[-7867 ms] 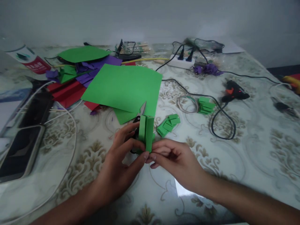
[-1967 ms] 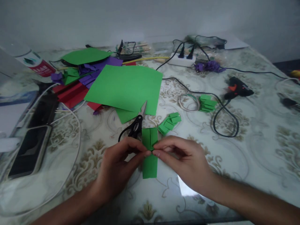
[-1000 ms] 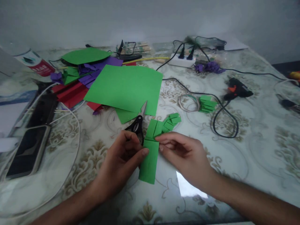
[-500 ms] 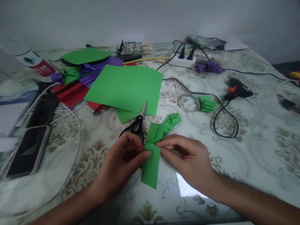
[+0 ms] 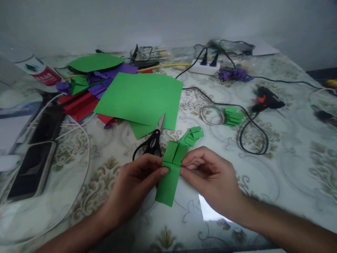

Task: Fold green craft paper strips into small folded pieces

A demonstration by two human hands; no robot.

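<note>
A folded, oblong green paper strip (image 5: 169, 184) sits between the left hand (image 5: 131, 182) and right hand (image 5: 214, 172), both pinching its edges near the crease. The left grip (looser a moment ago, I saw) has closed, seemingly steadying the fold.

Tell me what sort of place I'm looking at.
Likely a paper-craft table; whether in a home or a workroom, I can't tell. A large green sheet, black-handled scissors and what looks like a glue gun suggest it.
</note>
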